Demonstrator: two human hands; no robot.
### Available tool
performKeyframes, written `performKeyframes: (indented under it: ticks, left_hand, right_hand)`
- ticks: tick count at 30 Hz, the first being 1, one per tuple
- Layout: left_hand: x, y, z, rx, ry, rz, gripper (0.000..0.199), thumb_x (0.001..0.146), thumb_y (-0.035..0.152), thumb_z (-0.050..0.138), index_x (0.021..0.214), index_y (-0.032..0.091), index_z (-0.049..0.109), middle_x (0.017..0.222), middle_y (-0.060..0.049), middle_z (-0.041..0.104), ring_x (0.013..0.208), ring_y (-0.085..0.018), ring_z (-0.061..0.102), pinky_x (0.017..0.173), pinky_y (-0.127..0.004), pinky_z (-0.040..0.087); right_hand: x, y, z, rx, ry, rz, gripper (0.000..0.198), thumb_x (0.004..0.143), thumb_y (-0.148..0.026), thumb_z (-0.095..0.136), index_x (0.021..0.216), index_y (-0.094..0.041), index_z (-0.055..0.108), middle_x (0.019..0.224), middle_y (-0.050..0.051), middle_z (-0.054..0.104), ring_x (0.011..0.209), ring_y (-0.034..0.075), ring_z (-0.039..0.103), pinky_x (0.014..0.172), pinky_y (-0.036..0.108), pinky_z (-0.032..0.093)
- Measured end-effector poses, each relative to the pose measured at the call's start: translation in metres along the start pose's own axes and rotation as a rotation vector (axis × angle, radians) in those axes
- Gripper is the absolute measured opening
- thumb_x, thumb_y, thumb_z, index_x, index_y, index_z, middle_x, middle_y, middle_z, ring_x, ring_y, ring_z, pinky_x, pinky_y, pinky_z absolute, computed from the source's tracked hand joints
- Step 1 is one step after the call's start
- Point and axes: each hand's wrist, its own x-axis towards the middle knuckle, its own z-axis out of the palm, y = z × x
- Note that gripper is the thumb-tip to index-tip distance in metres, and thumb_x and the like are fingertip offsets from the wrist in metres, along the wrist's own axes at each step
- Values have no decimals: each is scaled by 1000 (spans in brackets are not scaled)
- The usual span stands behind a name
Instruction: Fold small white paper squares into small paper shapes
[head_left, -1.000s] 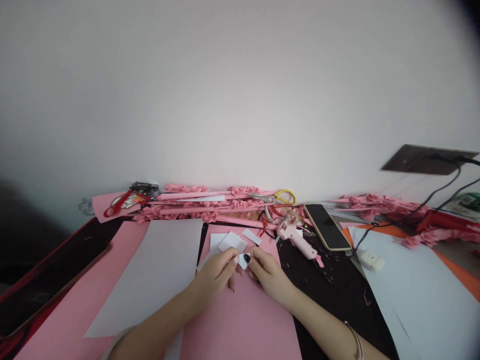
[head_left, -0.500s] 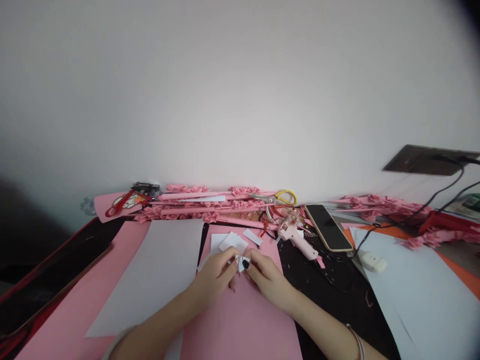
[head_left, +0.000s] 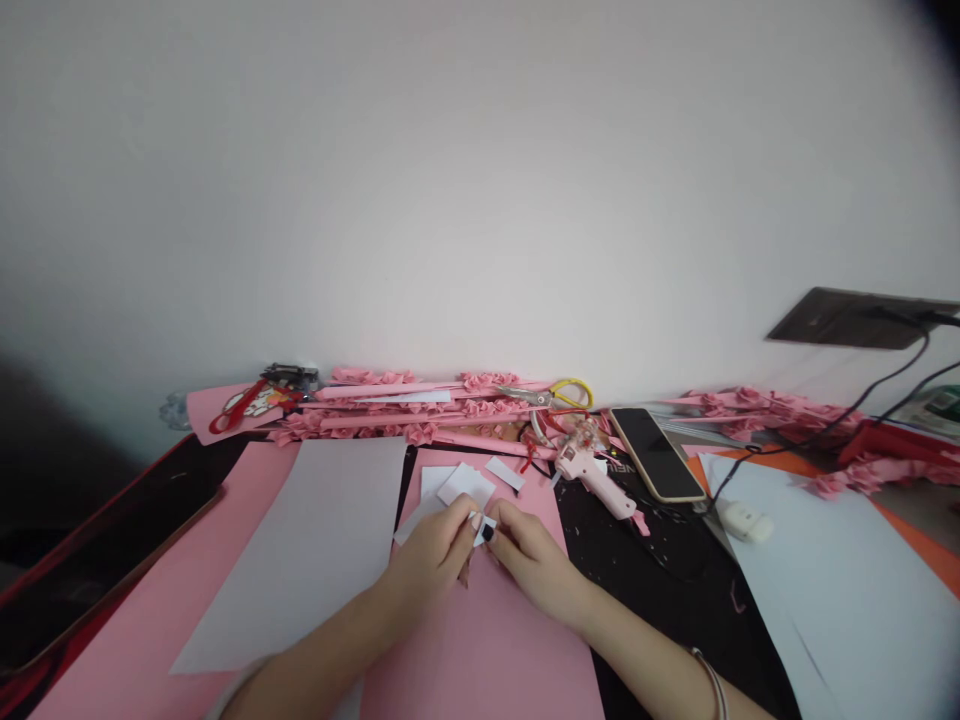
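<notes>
Between my fingertips is a small piece of white paper point(head_left: 480, 533), bent or folded, its lower part partly hidden by my fingers. My left hand point(head_left: 435, 545) pinches it from the left. From the other side my right hand point(head_left: 529, 550) grips it, a dark-nailed thumb pressed on its face. Both hands hover over a pink sheet point(head_left: 487, 640). Just beyond them lie several white paper squares point(head_left: 461, 484) and a narrow white strip point(head_left: 505, 473).
A pale pink glue gun point(head_left: 596, 480) lies right of the pink sheet, beside a phone point(head_left: 656, 455). Yellow-handled scissors point(head_left: 572, 392) rest on pink paper flower stems point(head_left: 390, 420) along the wall. White sheets point(head_left: 300, 560) lie left; a white case point(head_left: 746, 522) and cables are right.
My fingers have shifted slightly on the white paper, and less of it shows between them. My right thumb has moved a little lower and left. The surrounding things stay put.
</notes>
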Motion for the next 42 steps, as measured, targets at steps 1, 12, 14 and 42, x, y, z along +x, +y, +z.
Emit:
performKeyframes:
  ticks: [1, 12, 14, 42]
  left_hand:
    - [0, 0, 1, 7, 6, 0, 27, 91, 32, 25, 69, 21, 37, 50, 5, 49, 48, -13, 49, 50, -24, 35]
    - [-1, 0, 3, 26, 35, -4, 25, 92, 32, 24, 69, 23, 31, 49, 6, 49, 49, -14, 50, 52, -25, 34]
    - [0, 1, 4, 42, 52, 5, 26, 91, 31, 25, 67, 23, 30, 50, 6, 49, 49, -14, 50, 52, -25, 34]
    - [0, 6, -4, -134, 141, 95, 17, 83, 22, 44, 67, 19, 46, 88, -2, 60, 82, -15, 55, 74, -24, 42]
  right_hand:
    - [0, 0, 1, 3, 12, 9, 17, 85, -19, 42, 68, -20, 44, 60, -4, 42, 54, 11, 39, 53, 21, 32]
    - [-2, -2, 3, -34, 40, 14, 28, 87, -26, 42, 60, -19, 40, 55, -4, 40, 50, 10, 35, 49, 21, 29]
    - [-3, -5, 2, -52, 15, -27, 27, 89, -25, 37, 63, -19, 42, 57, -4, 40, 52, 11, 35, 51, 22, 30]
    - [0, 0, -6, -210, -6, -128, 16, 89, -16, 36, 79, -18, 48, 66, -2, 45, 60, 12, 41, 55, 21, 33]
